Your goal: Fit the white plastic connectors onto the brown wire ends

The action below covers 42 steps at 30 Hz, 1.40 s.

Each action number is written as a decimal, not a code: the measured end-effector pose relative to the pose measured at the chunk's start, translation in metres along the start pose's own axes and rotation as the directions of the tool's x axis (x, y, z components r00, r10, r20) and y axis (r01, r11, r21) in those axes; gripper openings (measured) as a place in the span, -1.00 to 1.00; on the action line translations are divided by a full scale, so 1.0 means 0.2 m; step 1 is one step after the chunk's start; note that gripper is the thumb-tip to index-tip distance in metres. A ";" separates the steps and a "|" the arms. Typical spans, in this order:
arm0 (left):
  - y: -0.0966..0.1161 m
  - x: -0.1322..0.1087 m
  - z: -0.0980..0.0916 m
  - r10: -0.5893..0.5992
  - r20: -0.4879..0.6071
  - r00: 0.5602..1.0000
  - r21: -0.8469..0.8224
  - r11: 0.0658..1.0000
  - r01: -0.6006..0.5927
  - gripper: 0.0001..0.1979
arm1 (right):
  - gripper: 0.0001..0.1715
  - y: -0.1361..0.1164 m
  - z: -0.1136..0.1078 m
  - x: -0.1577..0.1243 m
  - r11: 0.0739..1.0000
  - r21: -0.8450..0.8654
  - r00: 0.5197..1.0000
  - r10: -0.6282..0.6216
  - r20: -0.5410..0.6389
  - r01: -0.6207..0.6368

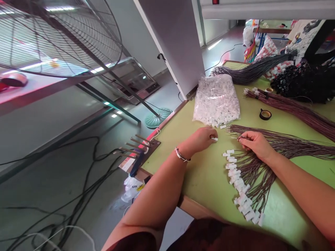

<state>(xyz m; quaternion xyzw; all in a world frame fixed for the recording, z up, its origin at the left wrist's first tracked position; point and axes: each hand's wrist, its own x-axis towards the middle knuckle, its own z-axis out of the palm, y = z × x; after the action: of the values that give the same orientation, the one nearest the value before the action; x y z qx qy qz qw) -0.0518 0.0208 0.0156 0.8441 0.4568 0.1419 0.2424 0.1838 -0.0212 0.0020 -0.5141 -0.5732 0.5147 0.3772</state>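
Note:
Between the fingers of my left hand is a small white plastic connector housing, just in front of the clear bag of housings. My right hand pinches a thin brown wire whose bare metal terminal points left toward my left hand. A gap separates the terminal from the housing. Beneath my right hand, a bundle of brown wires runs off to the right. Nearer to me, several wires end in white connectors laid out in a curved row.
A bag of white housings stands at the table's back edge. Black tape, reddish-brown wires, grey wires and a black heap lie beyond. A metal-pronged fixture sits at the left edge; a fan stands further left.

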 end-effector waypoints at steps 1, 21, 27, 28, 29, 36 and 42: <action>0.01 0.00 0.01 0.006 -0.007 1.000 0.001 1.000 -0.006 -0.82 | -0.77 0.00 0.01 0.00 1.000 -0.023 0.999 -0.019 -0.036 0.018; 0.19 0.03 0.14 -0.293 0.308 0.905 -0.944 0.024 0.329 -0.88 | -0.86 0.01 0.05 -0.03 0.956 -0.201 0.951 -0.251 -0.180 0.214; 0.19 0.02 0.15 -0.255 0.291 0.922 -0.949 0.048 0.313 -0.81 | -0.86 0.01 0.05 -0.03 0.957 -0.221 0.947 -0.238 -0.215 0.190; 0.19 0.02 0.15 -0.254 0.282 0.925 -0.951 0.050 0.304 -0.80 | -0.86 0.01 0.05 -0.03 0.956 -0.220 0.945 -0.240 -0.221 0.191; 0.18 0.02 0.15 -0.253 0.276 0.927 -0.953 0.051 0.297 -0.78 | -0.86 0.01 0.05 -0.04 0.956 -0.223 0.943 -0.244 -0.226 0.193; 0.20 0.02 0.16 -0.250 0.194 0.949 -0.935 0.245 0.256 -0.72 | -0.89 0.02 0.05 -0.04 0.920 -0.313 0.931 -0.306 -0.198 0.236; 0.24 0.02 0.22 -0.233 0.044 0.971 -0.883 0.446 0.147 -0.73 | -0.91 0.03 0.04 -0.05 0.870 -0.385 0.931 -0.358 -0.067 0.307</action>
<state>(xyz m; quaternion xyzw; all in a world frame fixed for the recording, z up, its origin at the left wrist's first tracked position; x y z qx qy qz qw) 0.0044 -0.0111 0.0046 0.5351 0.4194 0.3637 0.6368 0.1794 -0.0322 -0.0044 -0.5029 -0.7121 0.2891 0.3956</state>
